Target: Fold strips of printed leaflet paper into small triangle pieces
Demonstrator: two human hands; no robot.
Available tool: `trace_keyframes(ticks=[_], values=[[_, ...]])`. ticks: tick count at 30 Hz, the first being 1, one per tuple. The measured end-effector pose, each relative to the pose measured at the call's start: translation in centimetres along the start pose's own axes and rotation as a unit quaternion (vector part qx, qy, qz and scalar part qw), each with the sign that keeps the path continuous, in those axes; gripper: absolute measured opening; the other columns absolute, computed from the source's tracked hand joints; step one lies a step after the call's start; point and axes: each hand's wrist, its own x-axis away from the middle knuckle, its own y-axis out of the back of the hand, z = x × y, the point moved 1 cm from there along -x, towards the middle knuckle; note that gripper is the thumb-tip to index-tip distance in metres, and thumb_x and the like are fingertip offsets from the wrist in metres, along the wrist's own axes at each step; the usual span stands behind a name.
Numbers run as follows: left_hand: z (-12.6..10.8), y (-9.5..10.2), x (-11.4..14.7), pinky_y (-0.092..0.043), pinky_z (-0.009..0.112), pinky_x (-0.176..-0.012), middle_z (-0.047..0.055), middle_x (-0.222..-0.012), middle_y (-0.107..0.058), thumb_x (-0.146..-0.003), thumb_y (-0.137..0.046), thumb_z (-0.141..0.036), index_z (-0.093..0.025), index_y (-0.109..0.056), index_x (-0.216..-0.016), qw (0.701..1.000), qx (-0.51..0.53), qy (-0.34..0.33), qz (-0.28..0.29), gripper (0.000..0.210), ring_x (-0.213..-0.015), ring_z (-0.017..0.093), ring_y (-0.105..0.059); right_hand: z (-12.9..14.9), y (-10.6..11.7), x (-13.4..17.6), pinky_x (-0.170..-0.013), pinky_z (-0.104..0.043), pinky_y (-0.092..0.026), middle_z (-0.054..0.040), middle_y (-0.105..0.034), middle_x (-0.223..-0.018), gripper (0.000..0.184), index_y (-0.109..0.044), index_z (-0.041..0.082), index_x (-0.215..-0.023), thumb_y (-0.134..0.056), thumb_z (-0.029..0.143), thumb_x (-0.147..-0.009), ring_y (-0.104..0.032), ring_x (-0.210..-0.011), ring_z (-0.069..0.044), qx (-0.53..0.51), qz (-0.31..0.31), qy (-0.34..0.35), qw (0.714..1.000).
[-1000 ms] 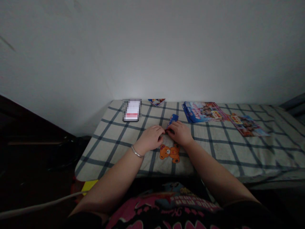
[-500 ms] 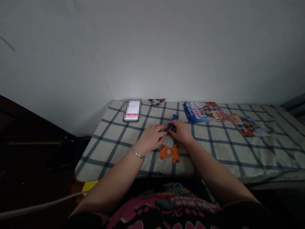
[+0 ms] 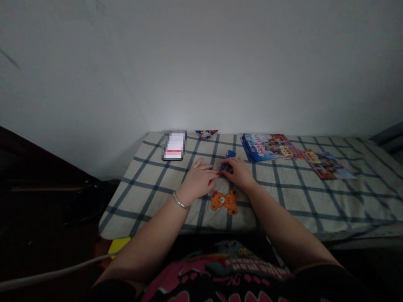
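A small strip of folded blue printed paper (image 3: 230,154) lies on the checked cloth in front of me. My right hand (image 3: 238,172) is curled over its near part, thumb and fingers pinching it and hiding much of it. From the left, my left hand (image 3: 200,179) reaches in, wearing a silver bracelet (image 3: 180,200) at the wrist. Its fingers are spread, and one fingertip meets the paper's near left end beside the right thumb. Below the hands, an orange bear print (image 3: 225,201) decorates the cloth.
A phone (image 3: 174,145) with a blurred, lit screen lies back left. Near the wall is a folded printed paper piece (image 3: 206,134). Printed leaflets (image 3: 267,147) are stacked back right, with another leaflet (image 3: 329,164) beyond. The wall (image 3: 201,67) borders the checked tablecloth (image 3: 141,188).
My left hand's fingers have spread apart, with the index finger lifting away to the left. The right hand stays on the folded paper almost unmoved.
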Motion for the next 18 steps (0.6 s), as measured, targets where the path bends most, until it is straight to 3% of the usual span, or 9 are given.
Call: trace_keyframes(ticks=[4,10,18], values=[[0.0,0.3,0.1,-0.023,0.05,-0.115,0.003,-0.11,-0.071,-0.089,-0.052,-0.022,-0.026,-0.066,-0.113,1.0,-0.007,0.019,0.008,0.029,-0.114,0.02,-0.058,0.0,-0.2,0.2,-0.104,-0.042,-0.036,-0.0093,-0.059,-0.125,0.032,-0.062,0.02,-0.113,-0.062,0.028,-0.082,-0.048,-0.119,-0.025,0.024,-0.007,0.011,1.0],[-0.5,0.3,0.0,-0.025,0.049,-0.113,0.003,-0.117,-0.067,-0.087,-0.054,-0.02,-0.025,-0.062,-0.118,1.0,-0.015,-0.004,0.013,0.032,-0.114,0.021,-0.055,-0.1,-0.9,0.1,-0.115,-0.053,-0.018,-0.0149,-0.043,-0.145,0.054,-0.05,0.016,-0.132,-0.059,0.03,-0.08,-0.033,-0.137,-0.031,0.075,0.012,-0.035,0.996],[-0.9,0.1,-0.4,-0.028,0.048,-0.111,0.003,-0.11,-0.068,-0.086,-0.054,-0.019,-0.022,-0.066,-0.107,0.999,-0.041,-0.006,0.007,0.025,-0.108,0.022,-0.056,-0.2,-1.0,-0.2,-0.116,-0.053,-0.015,-0.0119,-0.037,-0.15,0.058,-0.045,0.019,-0.136,-0.058,0.03,-0.081,-0.028,-0.141,-0.03,0.071,0.05,-0.06,0.994]])
